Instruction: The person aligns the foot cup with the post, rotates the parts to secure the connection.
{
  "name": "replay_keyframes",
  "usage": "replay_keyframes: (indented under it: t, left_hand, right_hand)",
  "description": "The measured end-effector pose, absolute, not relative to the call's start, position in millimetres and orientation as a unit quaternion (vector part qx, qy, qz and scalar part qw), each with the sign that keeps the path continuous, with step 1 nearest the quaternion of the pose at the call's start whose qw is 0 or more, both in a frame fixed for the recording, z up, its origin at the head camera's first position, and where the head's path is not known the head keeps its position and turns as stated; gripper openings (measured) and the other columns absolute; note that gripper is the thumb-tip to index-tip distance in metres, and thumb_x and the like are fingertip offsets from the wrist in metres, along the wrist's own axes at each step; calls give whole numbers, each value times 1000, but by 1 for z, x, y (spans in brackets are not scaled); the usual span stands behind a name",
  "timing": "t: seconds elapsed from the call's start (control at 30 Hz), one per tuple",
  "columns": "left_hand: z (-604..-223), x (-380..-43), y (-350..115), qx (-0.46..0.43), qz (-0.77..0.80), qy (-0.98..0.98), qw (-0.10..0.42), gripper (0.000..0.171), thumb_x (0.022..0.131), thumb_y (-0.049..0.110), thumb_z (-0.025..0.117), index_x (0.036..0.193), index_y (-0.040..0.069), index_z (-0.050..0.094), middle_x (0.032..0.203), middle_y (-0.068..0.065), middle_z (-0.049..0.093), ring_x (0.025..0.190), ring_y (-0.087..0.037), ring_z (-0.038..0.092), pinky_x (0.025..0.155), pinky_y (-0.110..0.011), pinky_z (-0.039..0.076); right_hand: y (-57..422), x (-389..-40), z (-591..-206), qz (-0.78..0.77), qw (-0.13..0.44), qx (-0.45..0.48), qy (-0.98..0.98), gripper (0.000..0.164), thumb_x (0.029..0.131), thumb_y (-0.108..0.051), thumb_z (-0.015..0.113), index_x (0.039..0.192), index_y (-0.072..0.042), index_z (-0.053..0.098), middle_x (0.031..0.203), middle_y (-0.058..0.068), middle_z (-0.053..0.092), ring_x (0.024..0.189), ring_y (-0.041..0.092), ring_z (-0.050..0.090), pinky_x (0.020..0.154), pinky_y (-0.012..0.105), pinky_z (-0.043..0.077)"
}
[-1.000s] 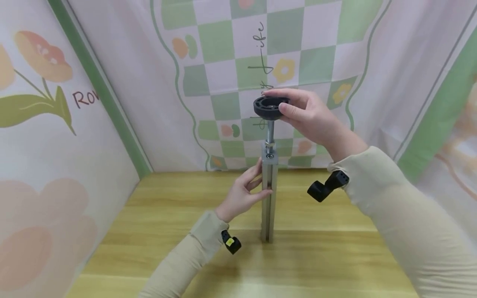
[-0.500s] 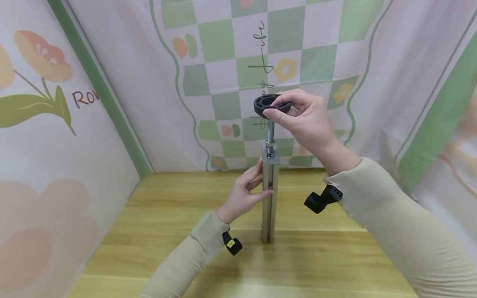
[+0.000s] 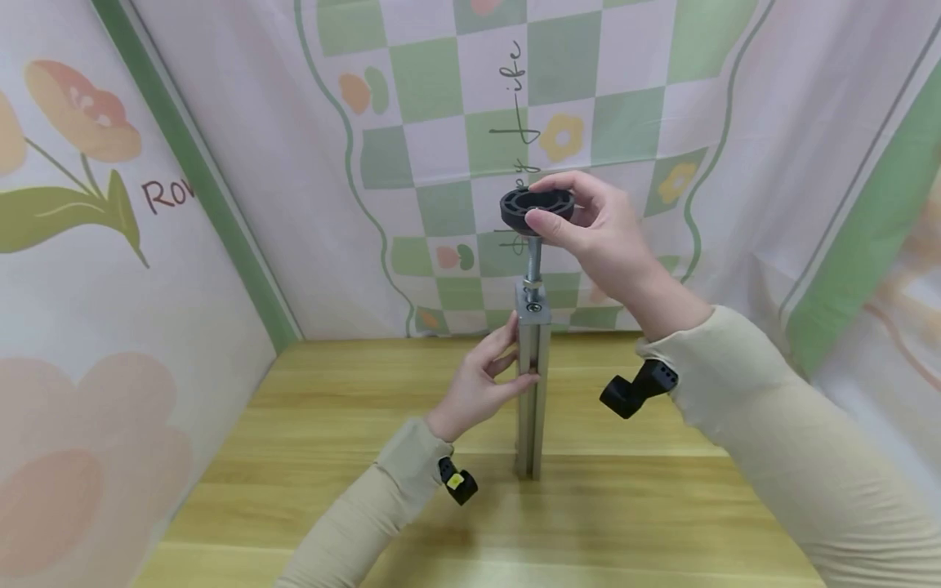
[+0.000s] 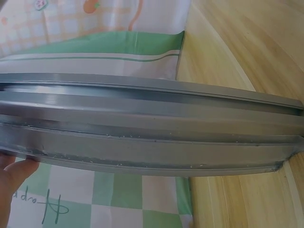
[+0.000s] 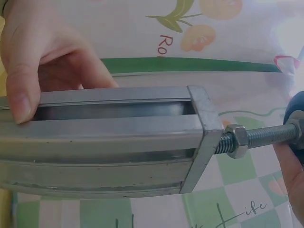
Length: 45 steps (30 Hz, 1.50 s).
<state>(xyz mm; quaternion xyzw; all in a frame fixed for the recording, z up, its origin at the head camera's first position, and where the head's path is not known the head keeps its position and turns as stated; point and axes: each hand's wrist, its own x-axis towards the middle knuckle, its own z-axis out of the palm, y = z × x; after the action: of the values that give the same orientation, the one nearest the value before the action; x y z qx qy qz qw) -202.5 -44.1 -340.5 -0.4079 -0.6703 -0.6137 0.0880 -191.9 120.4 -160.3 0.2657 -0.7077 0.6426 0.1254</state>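
Observation:
An aluminium profile [image 3: 531, 392] stands upright on the wooden table, capped by a metal end plate [image 5: 202, 137]. My left hand [image 3: 481, 380] grips its upper part from the left, thumb on the near face and fingers behind. Out of the plate rises a threaded rod [image 5: 273, 135] carrying a hex nut [image 5: 237, 141]. At the rod's top sits a round black levelling foot [image 3: 518, 214], its hollow ribbed side facing up. My right hand [image 3: 599, 229] pinches the foot's rim from the right, thumb in front and fingers at the far side.
The wooden table [image 3: 309, 474] reaches back to a curtain [image 3: 426, 147] with green checks and flowers, close behind the profile. Another printed curtain [image 3: 88, 286] borders the left side. A black camera mount [image 3: 635, 390] hangs from the right cuff, another mount [image 3: 457, 482] from the left.
My right hand has shifted its hold on the foot: the thumb has moved leftward along the front of the rim, and the wrist has come slightly left. The left hand and profile hold nearly still.

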Motion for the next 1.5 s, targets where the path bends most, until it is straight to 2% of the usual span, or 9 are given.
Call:
replay_keyframes:
  t: [0.2, 0.33, 0.43, 0.63, 0.77, 1.0, 1.2, 1.37, 1.5]
  left_hand:
    - [-340, -201, -44, -405, -616, -671, 81, 79, 81, -14, 64, 146, -4, 20, 147, -24, 33, 130, -40, 40, 104, -38, 43]
    - [-340, -201, -45, -409, -614, -670, 77, 79, 81, -14, 63, 146, -5, 18, 148, -25, 31, 132, -40, 38, 105, -37, 43]
    - [-340, -202, -45, -411, -614, -670, 75, 80, 81, -15, 63, 146, -5, 18, 148, -26, 29, 133, -40, 37, 105, -34, 42]
    - [-340, -204, -46, -407, -626, -660, 84, 79, 80, -18, 63, 145, -7, 19, 147, -27, 31, 131, -42, 38, 105, -35, 42]
    - [-342, -203, -46, -409, -622, -663, 80, 80, 80, -16, 63, 146, -5, 18, 148, -26, 30, 132, -40, 38, 105, -36, 42]
    - [-342, -203, -45, -406, -626, -661, 80, 81, 80, -16, 64, 147, -4, 19, 148, -25, 31, 132, -39, 38, 105, -38, 42]
    - [-341, -202, -44, -400, -625, -665, 78, 81, 80, -16, 64, 147, -4, 20, 149, -24, 30, 133, -39, 37, 106, -37, 41]
    - [-342, -201, -44, -403, -627, -662, 75, 80, 81, -15, 63, 147, -4, 19, 148, -25, 31, 133, -39, 38, 105, -43, 42]
    - [-342, -201, -44, -408, -627, -658, 83, 81, 80, -17, 64, 146, -5, 19, 147, -26, 32, 132, -40, 38, 105, -40, 43]
  right_hand:
    - [124, -196, -161, 676, 103, 310, -661, 19, 90, 1, 59, 106, -10, 60, 111, 13, 57, 89, 12, 67, 80, 22, 57]
    - [131, -202, -157, 732, 73, 354, -577, 13, 95, -6, 53, 108, -9, 56, 111, 18, 59, 86, 21, 68, 83, 30, 58]
    - [135, -203, -150, 751, 68, 365, -547, 17, 97, -10, 51, 113, -7, 53, 110, 20, 60, 87, 25, 68, 84, 33, 58]
    - [131, -201, -147, 740, 55, 346, -574, 25, 95, -3, 51, 119, -6, 45, 117, 21, 53, 96, 26, 66, 88, 31, 56]
    - [131, -202, -154, 743, 54, 343, -572, 24, 95, -4, 52, 118, -8, 46, 115, 19, 54, 90, 24, 67, 86, 29, 57]
    - [132, -204, -161, 743, 47, 349, -569, 24, 95, -6, 53, 118, -8, 46, 117, 18, 53, 97, 23, 66, 85, 31, 57]
    - [134, -204, -164, 741, 33, 345, -576, 23, 95, -6, 51, 117, -9, 47, 116, 17, 54, 91, 23, 67, 86, 29, 57]
    - [134, -203, -163, 720, 23, 349, -599, 28, 95, -5, 52, 123, -3, 47, 120, 19, 50, 92, 24, 67, 86, 27, 56]
    - [133, -201, -162, 708, 17, 351, -613, 37, 95, -7, 54, 130, 2, 47, 125, 20, 45, 96, 22, 66, 88, 25, 55]
